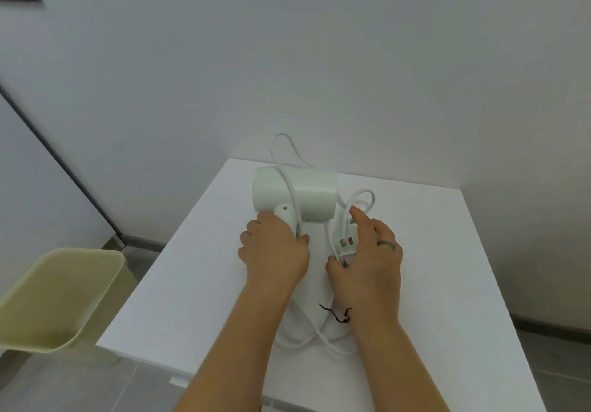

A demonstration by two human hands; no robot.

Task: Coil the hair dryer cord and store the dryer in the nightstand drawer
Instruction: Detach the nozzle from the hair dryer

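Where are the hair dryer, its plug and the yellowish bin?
hair dryer [313,194]: head view, on its barrel.
plug [343,247]: head view, on its pronged face.
bin [51,299]: head view, on its inner wall.

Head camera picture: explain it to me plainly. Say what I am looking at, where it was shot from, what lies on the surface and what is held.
There is no machine here: a person works with bare hands, and the one picture comes from a camera worn on their head, looking forward and down. On the white square tabletop lies a pale green plastic hair dryer. The left hand grips its handle. The right hand holds the flat-pinned plug together with gathered loops of the white round cord; more cord trails loose over the dryer and under the wrists. A yellow-green plastic bin stands at left, below the tabletop. No drawer shows.
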